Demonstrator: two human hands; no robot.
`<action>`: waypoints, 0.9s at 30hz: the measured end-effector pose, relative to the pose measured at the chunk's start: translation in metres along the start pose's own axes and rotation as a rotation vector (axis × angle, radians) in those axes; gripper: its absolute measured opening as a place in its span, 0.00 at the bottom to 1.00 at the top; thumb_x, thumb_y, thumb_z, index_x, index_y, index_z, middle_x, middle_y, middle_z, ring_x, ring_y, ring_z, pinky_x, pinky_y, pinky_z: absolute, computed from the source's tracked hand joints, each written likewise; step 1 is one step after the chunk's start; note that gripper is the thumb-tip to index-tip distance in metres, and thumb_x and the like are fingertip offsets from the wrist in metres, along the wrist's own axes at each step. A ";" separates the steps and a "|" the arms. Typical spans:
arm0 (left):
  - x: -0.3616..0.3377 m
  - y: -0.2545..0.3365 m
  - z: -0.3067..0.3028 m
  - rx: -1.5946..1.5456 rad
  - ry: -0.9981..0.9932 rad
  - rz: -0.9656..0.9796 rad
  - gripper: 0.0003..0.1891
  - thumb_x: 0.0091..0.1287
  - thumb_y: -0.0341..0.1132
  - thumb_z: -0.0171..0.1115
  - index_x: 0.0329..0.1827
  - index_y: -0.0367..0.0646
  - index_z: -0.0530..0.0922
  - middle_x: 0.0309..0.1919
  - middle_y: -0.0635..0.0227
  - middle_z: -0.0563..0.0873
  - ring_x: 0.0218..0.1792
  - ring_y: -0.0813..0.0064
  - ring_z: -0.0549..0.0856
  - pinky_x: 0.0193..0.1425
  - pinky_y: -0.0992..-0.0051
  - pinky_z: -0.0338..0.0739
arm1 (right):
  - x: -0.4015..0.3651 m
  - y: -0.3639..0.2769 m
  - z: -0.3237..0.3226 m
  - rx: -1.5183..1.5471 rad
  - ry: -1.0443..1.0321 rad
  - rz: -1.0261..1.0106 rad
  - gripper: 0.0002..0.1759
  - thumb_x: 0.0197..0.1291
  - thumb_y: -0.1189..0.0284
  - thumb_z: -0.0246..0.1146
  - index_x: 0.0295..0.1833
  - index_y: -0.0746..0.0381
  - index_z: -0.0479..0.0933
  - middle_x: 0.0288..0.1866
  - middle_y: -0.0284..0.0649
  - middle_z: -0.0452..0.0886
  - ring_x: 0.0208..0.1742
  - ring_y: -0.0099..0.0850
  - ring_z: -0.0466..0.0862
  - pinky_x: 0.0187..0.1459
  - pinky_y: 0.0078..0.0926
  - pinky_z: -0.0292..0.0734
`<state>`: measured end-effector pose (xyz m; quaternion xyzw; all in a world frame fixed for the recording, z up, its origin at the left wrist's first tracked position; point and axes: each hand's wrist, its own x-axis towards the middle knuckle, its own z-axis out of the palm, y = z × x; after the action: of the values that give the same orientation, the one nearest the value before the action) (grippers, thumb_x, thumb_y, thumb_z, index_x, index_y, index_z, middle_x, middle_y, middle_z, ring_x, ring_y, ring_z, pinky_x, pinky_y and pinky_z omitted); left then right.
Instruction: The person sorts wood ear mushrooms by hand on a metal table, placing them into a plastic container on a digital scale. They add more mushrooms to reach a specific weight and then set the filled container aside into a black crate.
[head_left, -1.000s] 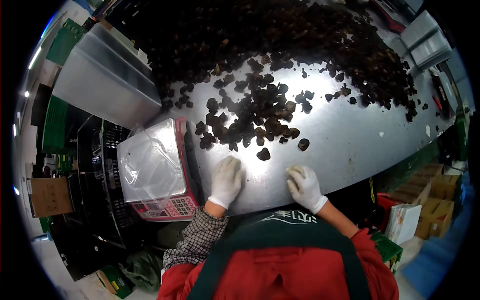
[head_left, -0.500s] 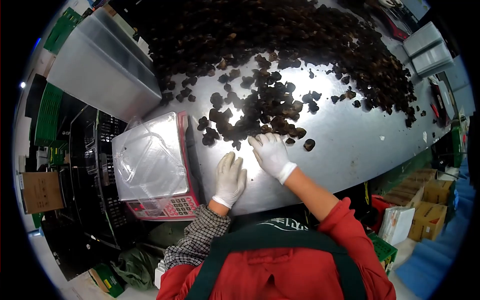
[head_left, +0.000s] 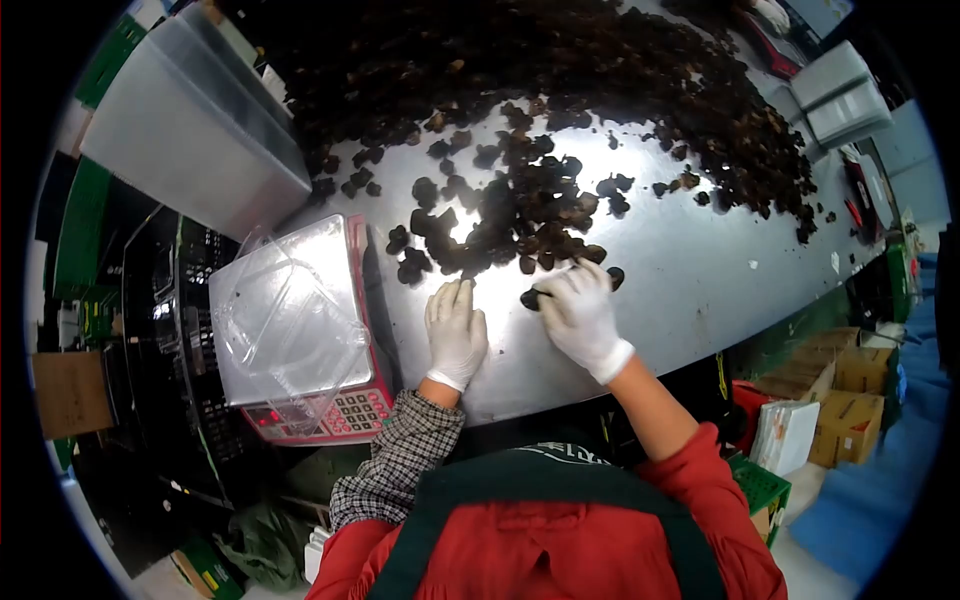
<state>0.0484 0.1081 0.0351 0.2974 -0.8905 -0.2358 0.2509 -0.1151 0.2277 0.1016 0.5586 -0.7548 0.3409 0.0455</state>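
Dark brown, curled mushroom pieces [head_left: 500, 225], looking like wood ear, lie loosely clustered on the metal table [head_left: 660, 320]. My left hand [head_left: 455, 335], in a pale glove, rests on the tabletop just below the cluster. Its fingers are stretched out, with fingertips near the lowest pieces and nothing visible in them. My right hand [head_left: 580, 315], gloved too, has bent fingers at the cluster's lower right edge. A dark mushroom piece [head_left: 533, 299] sits against its thumb side and seems pinched there; the fingers partly cover it. Another single piece [head_left: 615, 277] lies beside the right fingers.
A pink-framed digital scale [head_left: 295, 320] with a clear plastic tray [head_left: 290, 345] on it stands to the left. Behind it are stacked clear plastic containers [head_left: 195, 130]. A large mushroom heap [head_left: 480, 55] covers the far side. Cardboard boxes [head_left: 845, 425] sit at the lower right.
My right hand has moved right and slightly down, its fingers now more bent, and a dark piece shows at its thumb. My left hand stays nearly still. The whole view has shifted slightly.
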 end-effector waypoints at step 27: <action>0.014 0.031 -0.007 -0.007 0.047 0.081 0.41 0.63 0.39 0.63 0.74 0.32 0.53 0.73 0.37 0.51 0.74 0.40 0.50 0.76 0.51 0.46 | -0.051 0.092 -0.017 -0.054 -0.108 0.308 0.35 0.56 0.65 0.64 0.68 0.67 0.63 0.67 0.58 0.66 0.69 0.53 0.65 0.67 0.45 0.63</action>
<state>0.0300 0.1186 0.0626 0.2656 -0.8949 -0.2216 0.2820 -0.1818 0.2916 0.0495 0.4524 -0.8417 0.2928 -0.0331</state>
